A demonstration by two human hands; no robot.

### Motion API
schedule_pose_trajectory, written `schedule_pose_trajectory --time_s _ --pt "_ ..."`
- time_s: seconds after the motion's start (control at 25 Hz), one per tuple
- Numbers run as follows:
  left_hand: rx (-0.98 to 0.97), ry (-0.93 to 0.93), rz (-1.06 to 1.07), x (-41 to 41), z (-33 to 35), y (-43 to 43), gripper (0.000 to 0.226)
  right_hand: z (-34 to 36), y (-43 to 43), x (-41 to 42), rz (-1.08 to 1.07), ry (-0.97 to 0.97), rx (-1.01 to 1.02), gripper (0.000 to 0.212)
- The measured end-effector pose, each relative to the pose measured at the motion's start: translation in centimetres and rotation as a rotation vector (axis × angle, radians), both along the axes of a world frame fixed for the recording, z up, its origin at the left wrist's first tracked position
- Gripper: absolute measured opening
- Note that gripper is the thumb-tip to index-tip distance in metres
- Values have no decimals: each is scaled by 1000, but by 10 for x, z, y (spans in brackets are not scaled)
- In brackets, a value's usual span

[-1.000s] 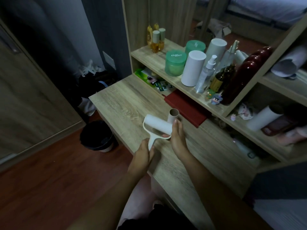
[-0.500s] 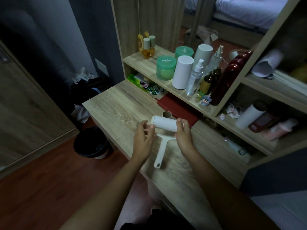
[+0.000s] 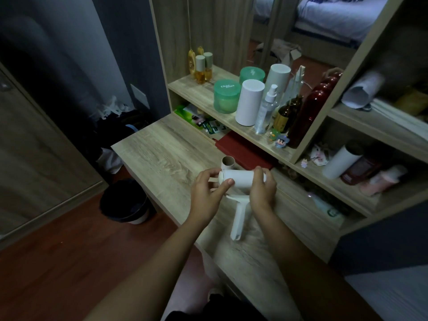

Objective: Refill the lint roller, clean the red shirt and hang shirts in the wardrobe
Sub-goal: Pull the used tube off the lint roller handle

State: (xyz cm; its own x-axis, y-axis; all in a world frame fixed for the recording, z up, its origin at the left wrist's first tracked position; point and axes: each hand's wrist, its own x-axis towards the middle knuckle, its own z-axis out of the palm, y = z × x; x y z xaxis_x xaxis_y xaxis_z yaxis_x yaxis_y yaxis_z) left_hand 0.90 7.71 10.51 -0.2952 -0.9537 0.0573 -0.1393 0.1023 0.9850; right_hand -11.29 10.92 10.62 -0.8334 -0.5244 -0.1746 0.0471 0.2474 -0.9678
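Left hand [image 3: 206, 193]: I see it pinching the left end of the roll, thumb on the near side, fingers behind.
Right hand [image 3: 262, 188]: fingers curled round the right end of the roll, gripping it.
Lint roller [image 3: 238, 179]: held between both hands over the desk [image 3: 162, 154]; the white roll lies crosswise and the handle [image 3: 238, 218] points back toward the wrists. I cannot tell whether its tip touches the wood.
Cardboard tube [image 3: 228, 162]: upright on the desk, just beyond the left fingertips.
Red notebook [image 3: 240, 150]: flat, beyond both hands, past the tube.
Bin [image 3: 124, 202]: on the floor, well to the left of the left hand.
Green jar [image 3: 226, 96], white cylinder [image 3: 249, 101]: on the shelf, well beyond both hands.
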Motion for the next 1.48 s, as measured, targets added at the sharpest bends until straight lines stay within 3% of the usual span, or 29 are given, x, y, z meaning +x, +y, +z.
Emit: schedule_pose_trajectory --time_s 0.2,0.36,0.52,0.76,0.88,1.0,1.48 --pt "116 67 -67 3 0 -3 28 4 3 -3 19 15 19 27" --pt "319 268 -144 6 5 -4 27 8 2 -4 52 35 -25 34" --pt "355 307 -197 10 4 -6 33 10 2 -2 78 64 -43 37" --pt "319 228 -127 10 3 -4 25 5 0 2 49 76 -32 38" --pt "160 146 -94 8 6 0 31 1 -1 6 9 53 -20 25" --pt "70 77 -39 6 8 4 35 0 -1 13 -24 32 -13 26" --pt "68 34 -7 3 5 5 41 1 5 18 -21 2 -17 16"
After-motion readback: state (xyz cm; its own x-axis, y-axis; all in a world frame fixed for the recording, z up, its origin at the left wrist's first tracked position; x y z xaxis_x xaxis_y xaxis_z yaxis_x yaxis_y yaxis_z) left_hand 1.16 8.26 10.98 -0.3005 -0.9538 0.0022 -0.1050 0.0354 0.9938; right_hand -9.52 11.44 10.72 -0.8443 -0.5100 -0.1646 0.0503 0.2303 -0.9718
